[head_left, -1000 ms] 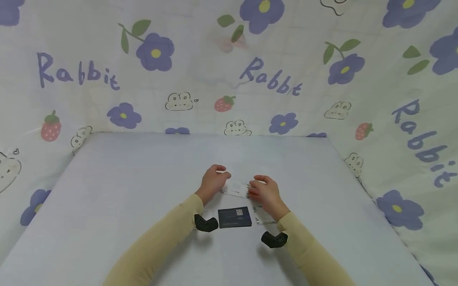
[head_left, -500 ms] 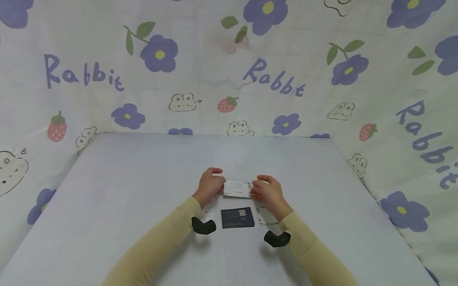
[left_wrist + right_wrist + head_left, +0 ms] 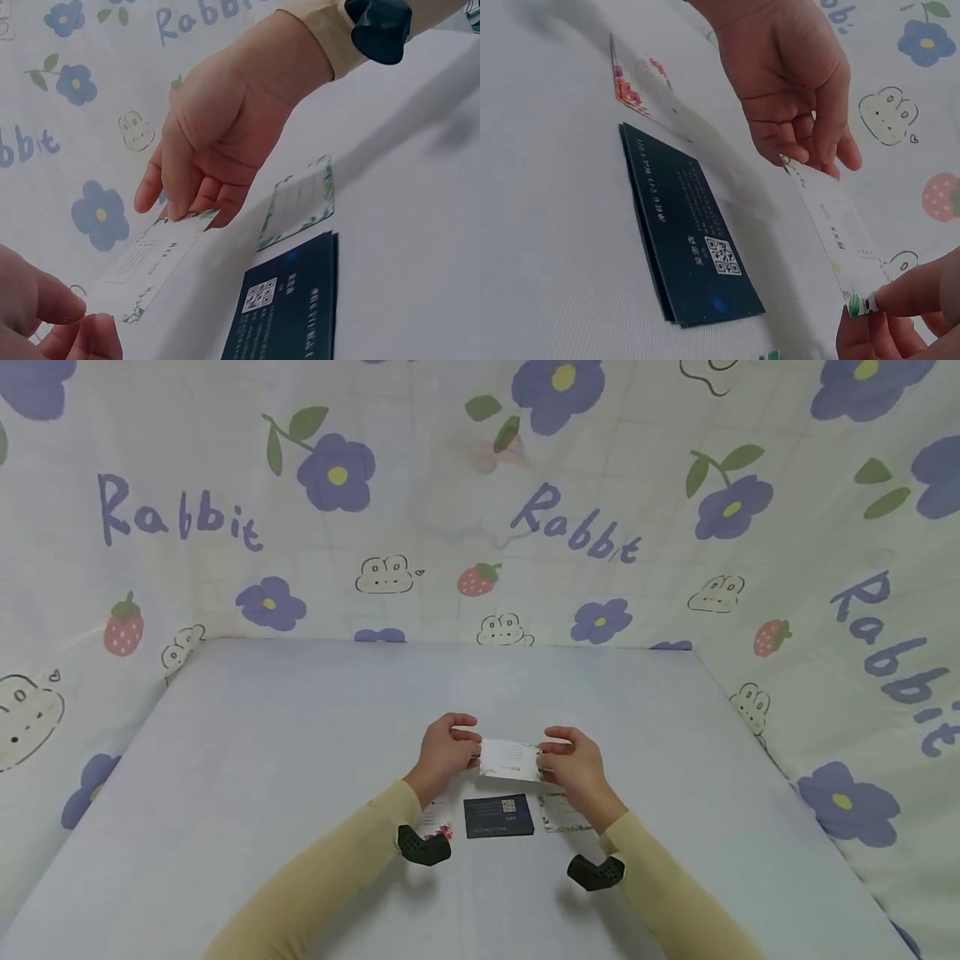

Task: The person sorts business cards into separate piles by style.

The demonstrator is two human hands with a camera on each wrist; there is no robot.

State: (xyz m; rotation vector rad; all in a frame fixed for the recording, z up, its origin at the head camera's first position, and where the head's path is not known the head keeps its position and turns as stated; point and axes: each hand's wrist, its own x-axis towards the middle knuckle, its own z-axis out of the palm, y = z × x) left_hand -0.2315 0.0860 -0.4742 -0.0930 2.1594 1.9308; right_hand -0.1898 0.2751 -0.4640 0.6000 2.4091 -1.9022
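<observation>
A white business card (image 3: 510, 759) with green leaf corners is held up off the table between the two hands. My left hand (image 3: 442, 753) pinches its left end, and my right hand (image 3: 581, 768) pinches the right end between thumb and fingers, plainly seen in the right wrist view. Below the raised card lies a small stack of dark blue cards (image 3: 498, 817), the top one printed with a QR code. To the right of that stack is a leaf-bordered white card (image 3: 298, 201). On its left, a white card with red and pink flowers (image 3: 639, 79) lies partly behind my left wrist.
The white table (image 3: 300, 718) stretches around the cards on all sides. A curtain (image 3: 420, 510) with flowers, rabbits and strawberries hangs along its back and sides. Both wrists carry black devices, one at the left cuff (image 3: 424, 847) and one at the right (image 3: 596, 872).
The white card has risen from the table and shifted slightly right, with both hands now holding its ends. More of the pink-flowered card shows by the left wrist.
</observation>
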